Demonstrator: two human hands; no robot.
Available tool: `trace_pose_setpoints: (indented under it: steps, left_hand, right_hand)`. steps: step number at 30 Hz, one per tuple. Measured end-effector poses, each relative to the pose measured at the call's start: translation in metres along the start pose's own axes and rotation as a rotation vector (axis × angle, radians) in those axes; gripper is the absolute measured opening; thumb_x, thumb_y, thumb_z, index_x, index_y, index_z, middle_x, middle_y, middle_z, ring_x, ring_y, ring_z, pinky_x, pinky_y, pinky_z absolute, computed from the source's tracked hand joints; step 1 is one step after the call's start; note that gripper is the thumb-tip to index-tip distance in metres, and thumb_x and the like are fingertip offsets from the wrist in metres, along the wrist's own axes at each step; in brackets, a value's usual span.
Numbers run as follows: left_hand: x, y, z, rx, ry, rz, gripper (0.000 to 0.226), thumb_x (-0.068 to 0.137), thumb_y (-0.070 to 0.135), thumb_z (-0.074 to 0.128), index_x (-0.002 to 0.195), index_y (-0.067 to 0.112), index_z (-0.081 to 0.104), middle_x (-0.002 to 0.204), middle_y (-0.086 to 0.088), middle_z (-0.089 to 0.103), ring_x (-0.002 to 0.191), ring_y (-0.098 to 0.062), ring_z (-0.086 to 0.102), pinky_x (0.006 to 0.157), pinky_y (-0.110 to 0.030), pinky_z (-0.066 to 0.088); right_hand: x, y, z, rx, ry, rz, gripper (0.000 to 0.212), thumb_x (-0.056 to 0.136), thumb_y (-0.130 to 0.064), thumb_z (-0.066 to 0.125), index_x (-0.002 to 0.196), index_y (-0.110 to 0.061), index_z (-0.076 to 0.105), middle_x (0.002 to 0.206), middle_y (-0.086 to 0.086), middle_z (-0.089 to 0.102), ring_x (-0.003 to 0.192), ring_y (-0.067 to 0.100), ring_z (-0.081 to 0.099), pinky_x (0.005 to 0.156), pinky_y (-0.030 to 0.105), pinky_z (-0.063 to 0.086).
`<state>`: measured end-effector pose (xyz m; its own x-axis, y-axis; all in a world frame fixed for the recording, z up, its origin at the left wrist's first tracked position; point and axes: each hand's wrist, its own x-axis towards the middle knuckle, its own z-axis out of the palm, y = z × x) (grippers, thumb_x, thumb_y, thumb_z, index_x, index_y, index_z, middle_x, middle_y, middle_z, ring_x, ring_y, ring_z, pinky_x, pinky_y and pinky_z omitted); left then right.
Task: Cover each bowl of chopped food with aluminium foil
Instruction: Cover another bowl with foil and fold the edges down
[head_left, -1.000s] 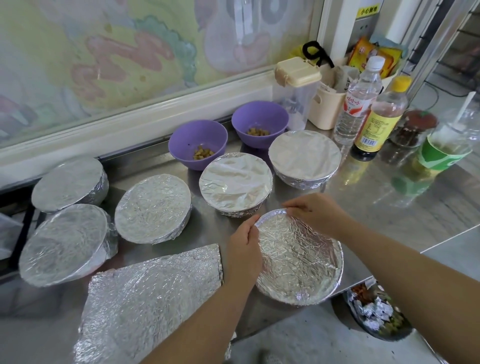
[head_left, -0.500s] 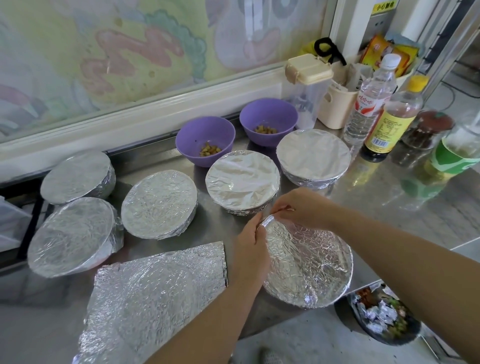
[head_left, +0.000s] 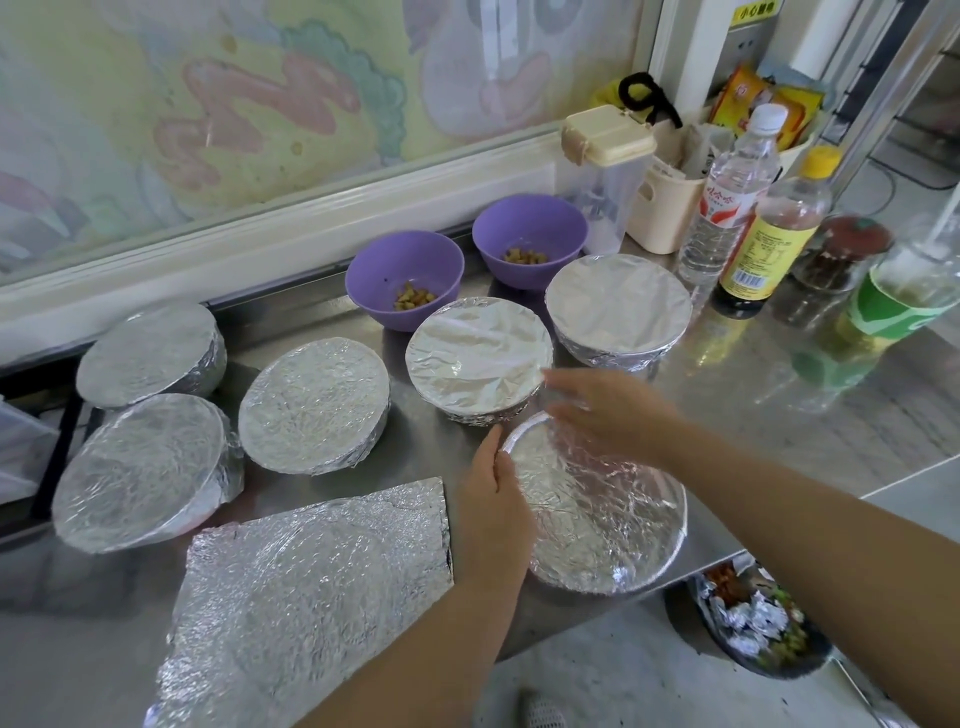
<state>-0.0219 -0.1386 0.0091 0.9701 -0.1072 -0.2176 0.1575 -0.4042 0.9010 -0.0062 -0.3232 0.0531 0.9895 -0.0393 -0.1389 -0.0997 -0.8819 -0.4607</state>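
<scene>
While most bowls on the steel surface (head_left: 810, 426) already wear their foil, a sixth is the one in hand. At far left, the back-left bowl (head_left: 150, 353) and front-left bowl (head_left: 140, 473) stand covered, just beside each other. A loose foil sheet (head_left: 311, 597) lies flat and crinkled near the front edge, with the covered middle bowl (head_left: 314, 405) behind it. Further back, the left purple bowl (head_left: 405, 270) and right purple bowl (head_left: 530, 234) are uncovered, each with a few chopped pieces at the bottom. The centre bowl (head_left: 478, 358) in front of them is sealed.

The left hand (head_left: 493, 504) rests against the left side of the near bowl (head_left: 608, 519), thumb along the rim. Its fingers are hidden, so I cannot tell whether they curl round the wall. Foil spans that bowl's whole mouth and looks tucked round the edge. The right hand (head_left: 608, 415) is blurred above the far rim, fingers loosely spread and holding nothing. Beyond it, the back-right bowl (head_left: 618, 312) is covered.

Crimping the near bowl seems all but finished. The next move probably calls for laying the loose sheet over a purple bowl, centred so it overhangs all round, then pressing it down at the rim without tearing it.
</scene>
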Motion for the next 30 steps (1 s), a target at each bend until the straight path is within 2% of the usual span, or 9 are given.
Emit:
trace_pose_setpoints:
  steps: [4, 9, 11, 14, 16, 18, 22, 26, 30]
  left_hand:
    - [-0.026, 0.002, -0.005, -0.059, 0.085, -0.062, 0.039, 0.105, 0.03, 0.041, 0.143, 0.032, 0.048, 0.135, 0.01, 0.056, 0.123, -0.013, 0.054, 0.103, -0.036, 0.046]
    - [-0.002, 0.015, -0.017, -0.067, -0.05, 0.018, 0.038, 0.103, 0.025, 0.048, 0.141, 0.027, 0.052, 0.139, 0.012, 0.055, 0.127, -0.007, 0.05, 0.109, -0.03, 0.039]
    - [0.011, 0.021, -0.018, 0.003, -0.161, 0.067, 0.037, 0.105, 0.02, 0.045, 0.14, 0.027, 0.054, 0.139, 0.012, 0.055, 0.125, -0.002, 0.049, 0.108, -0.025, 0.037]
    - [0.015, 0.02, -0.016, 0.04, -0.165, 0.052, 0.038, 0.107, 0.015, 0.039, 0.136, 0.029, 0.058, 0.126, 0.013, 0.063, 0.093, 0.004, 0.06, 0.083, -0.011, 0.042]
    - [0.012, 0.016, -0.013, 0.043, -0.102, 0.043, 0.039, 0.107, 0.014, 0.037, 0.135, 0.031, 0.059, 0.124, 0.009, 0.065, 0.085, 0.005, 0.061, 0.076, -0.011, 0.043]
    - [0.007, 0.016, -0.012, 0.049, -0.043, 0.052, 0.039, 0.107, 0.013, 0.036, 0.135, 0.029, 0.059, 0.125, 0.01, 0.063, 0.096, 0.013, 0.058, 0.085, -0.013, 0.045]
    - [0.0, 0.01, -0.014, 0.051, -0.058, 0.032, 0.037, 0.103, 0.013, 0.041, 0.135, 0.024, 0.057, 0.13, 0.005, 0.061, 0.118, -0.012, 0.056, 0.107, -0.038, 0.045]
    - [0.011, 0.015, -0.024, 0.159, -0.105, 0.137, 0.037, 0.102, 0.02, 0.048, 0.139, 0.022, 0.055, 0.128, 0.009, 0.06, 0.114, -0.006, 0.056, 0.1, -0.026, 0.043]
    - [0.02, 0.02, -0.018, 0.3, -0.209, 0.181, 0.038, 0.105, 0.022, 0.045, 0.142, 0.021, 0.055, 0.122, -0.001, 0.07, 0.11, -0.024, 0.064, 0.095, -0.035, 0.049]
  right_hand:
    - [-0.047, 0.02, 0.013, 0.359, 0.338, 0.361, 0.035, 0.104, -0.034, 0.052, 0.136, -0.024, 0.06, 0.119, 0.0, 0.07, 0.078, 0.011, 0.059, 0.084, 0.034, 0.049]
    - [-0.072, 0.009, 0.049, 0.784, 0.448, 0.603, 0.042, 0.106, -0.031, 0.049, 0.146, -0.018, 0.054, 0.109, -0.001, 0.067, 0.086, 0.013, 0.059, 0.082, 0.032, 0.046]
    - [-0.074, 0.008, 0.051, 0.802, 0.482, 0.608, 0.034, 0.106, -0.025, 0.048, 0.136, -0.021, 0.062, 0.08, -0.004, 0.062, 0.064, 0.009, 0.051, 0.063, 0.027, 0.041]
    - [-0.072, 0.014, 0.053, 0.815, 0.495, 0.632, 0.029, 0.106, -0.018, 0.046, 0.122, -0.028, 0.069, 0.06, -0.004, 0.051, 0.044, 0.007, 0.034, 0.045, 0.023, 0.031]
    - [-0.07, 0.014, 0.053, 0.802, 0.487, 0.63, 0.029, 0.106, -0.018, 0.046, 0.117, -0.032, 0.069, 0.057, -0.005, 0.048, 0.041, 0.005, 0.032, 0.044, 0.024, 0.029]
    - [-0.068, 0.013, 0.051, 0.761, 0.466, 0.615, 0.03, 0.106, -0.019, 0.045, 0.112, -0.035, 0.07, 0.057, -0.004, 0.048, 0.039, 0.003, 0.032, 0.043, 0.022, 0.03]
    - [-0.058, 0.02, 0.037, 0.697, 0.295, 0.489, 0.024, 0.106, -0.018, 0.048, 0.111, -0.028, 0.07, 0.061, -0.002, 0.054, 0.039, 0.002, 0.037, 0.04, 0.016, 0.031]
    - [-0.042, 0.031, 0.021, 0.6, 0.117, 0.345, 0.022, 0.102, -0.026, 0.059, 0.123, -0.025, 0.068, 0.064, -0.004, 0.06, 0.042, 0.003, 0.039, 0.043, 0.016, 0.033]
    - [-0.034, 0.032, 0.021, 0.511, 0.07, 0.298, 0.021, 0.104, -0.025, 0.056, 0.109, -0.019, 0.075, 0.058, 0.001, 0.052, 0.043, 0.006, 0.038, 0.046, 0.018, 0.032]
